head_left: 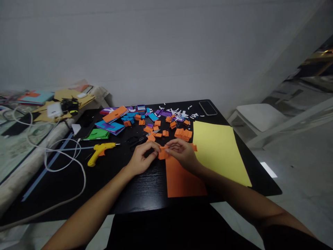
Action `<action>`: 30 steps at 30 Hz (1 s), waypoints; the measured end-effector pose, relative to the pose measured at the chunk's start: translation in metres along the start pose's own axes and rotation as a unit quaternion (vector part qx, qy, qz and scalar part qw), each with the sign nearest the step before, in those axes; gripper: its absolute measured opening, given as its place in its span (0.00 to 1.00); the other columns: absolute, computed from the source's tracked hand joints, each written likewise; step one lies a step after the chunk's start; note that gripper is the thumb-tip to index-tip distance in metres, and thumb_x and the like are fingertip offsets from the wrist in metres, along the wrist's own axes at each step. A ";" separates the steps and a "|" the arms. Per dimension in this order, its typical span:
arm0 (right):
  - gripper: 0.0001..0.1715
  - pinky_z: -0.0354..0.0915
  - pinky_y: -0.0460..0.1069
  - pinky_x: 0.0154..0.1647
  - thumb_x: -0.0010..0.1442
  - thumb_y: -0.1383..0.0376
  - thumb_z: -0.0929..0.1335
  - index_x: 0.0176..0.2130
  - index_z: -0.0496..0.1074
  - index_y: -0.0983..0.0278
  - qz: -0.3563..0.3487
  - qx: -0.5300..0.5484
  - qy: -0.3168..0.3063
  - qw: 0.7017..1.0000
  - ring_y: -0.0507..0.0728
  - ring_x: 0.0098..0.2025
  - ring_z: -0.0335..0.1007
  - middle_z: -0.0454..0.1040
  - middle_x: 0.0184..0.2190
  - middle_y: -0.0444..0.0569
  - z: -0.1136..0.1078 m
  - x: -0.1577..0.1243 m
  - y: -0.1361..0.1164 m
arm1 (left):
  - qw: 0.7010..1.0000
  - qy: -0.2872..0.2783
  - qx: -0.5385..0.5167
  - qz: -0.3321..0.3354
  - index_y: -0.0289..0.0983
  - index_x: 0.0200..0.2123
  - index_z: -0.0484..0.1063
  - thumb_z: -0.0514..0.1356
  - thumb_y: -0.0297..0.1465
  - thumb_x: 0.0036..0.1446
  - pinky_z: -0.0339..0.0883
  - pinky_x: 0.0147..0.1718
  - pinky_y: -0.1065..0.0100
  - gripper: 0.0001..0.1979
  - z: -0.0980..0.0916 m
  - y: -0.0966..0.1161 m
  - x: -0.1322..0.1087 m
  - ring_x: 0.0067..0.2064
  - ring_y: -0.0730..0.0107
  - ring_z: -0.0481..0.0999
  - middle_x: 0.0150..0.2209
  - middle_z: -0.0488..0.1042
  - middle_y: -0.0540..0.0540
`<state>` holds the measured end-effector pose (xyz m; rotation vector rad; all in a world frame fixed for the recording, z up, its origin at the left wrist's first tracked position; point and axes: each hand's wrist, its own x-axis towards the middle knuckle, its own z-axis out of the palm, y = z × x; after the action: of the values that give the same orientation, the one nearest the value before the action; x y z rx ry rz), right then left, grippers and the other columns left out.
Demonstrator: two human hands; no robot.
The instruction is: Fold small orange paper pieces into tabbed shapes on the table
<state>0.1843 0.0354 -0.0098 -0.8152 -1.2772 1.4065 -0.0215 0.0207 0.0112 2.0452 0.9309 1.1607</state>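
Between my two hands is a small piece of folded orange paper (163, 153), held just above the black table. My left hand (142, 157) pinches its left edge with thumb and fingers. On the other side, my right hand (182, 152) grips the right edge. Under my right hand lies a flat orange sheet (182, 182), partly covered by that hand and forearm. Small folded orange pieces (183, 134) are stacked just beyond my right hand. Black-handled scissors (135, 141) rest beyond my left hand, their blades partly among orange scraps.
A yellow glue gun (101, 152) lies to the left, near a white cable (80, 165). Yellow sheets (221, 149) lie at right, and a phone (208, 108) at the back right. Blue folded paper (110, 127), green paper (96, 134) and white scraps (179, 114) sit farther back.
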 end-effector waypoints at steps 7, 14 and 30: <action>0.17 0.77 0.53 0.50 0.50 0.59 0.80 0.36 0.75 0.61 -0.027 -0.001 0.010 1.000 0.55 0.40 0.80 0.80 0.35 0.46 0.001 -0.004 0.005 | 0.993 0.039 -0.019 -0.106 0.37 0.44 0.76 0.66 0.36 0.62 0.72 0.39 0.68 0.11 0.010 -0.002 -0.001 0.37 0.68 0.79 0.35 0.80 0.47; 0.18 0.78 0.53 0.47 0.51 0.56 0.79 0.39 0.77 0.61 -0.020 -0.031 -0.024 0.999 0.56 0.40 0.81 0.81 0.37 0.48 0.001 -0.003 0.005 | 0.994 0.036 0.016 -0.097 0.38 0.40 0.81 0.65 0.39 0.63 0.71 0.35 0.71 0.11 0.009 -0.005 -0.001 0.34 0.69 0.79 0.33 0.81 0.47; 0.13 0.77 0.54 0.47 0.55 0.55 0.76 0.37 0.80 0.61 -0.014 -0.075 -0.009 0.997 0.58 0.41 0.82 0.84 0.36 0.49 -0.001 -0.002 0.005 | 0.994 0.035 0.020 -0.105 0.38 0.39 0.82 0.67 0.38 0.61 0.70 0.35 0.71 0.10 0.010 -0.004 0.000 0.34 0.69 0.79 0.34 0.82 0.47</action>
<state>0.1841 0.0339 -0.0152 -0.8833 -1.4152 1.3102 -0.0139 0.0210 0.0040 1.8948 1.1801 1.1139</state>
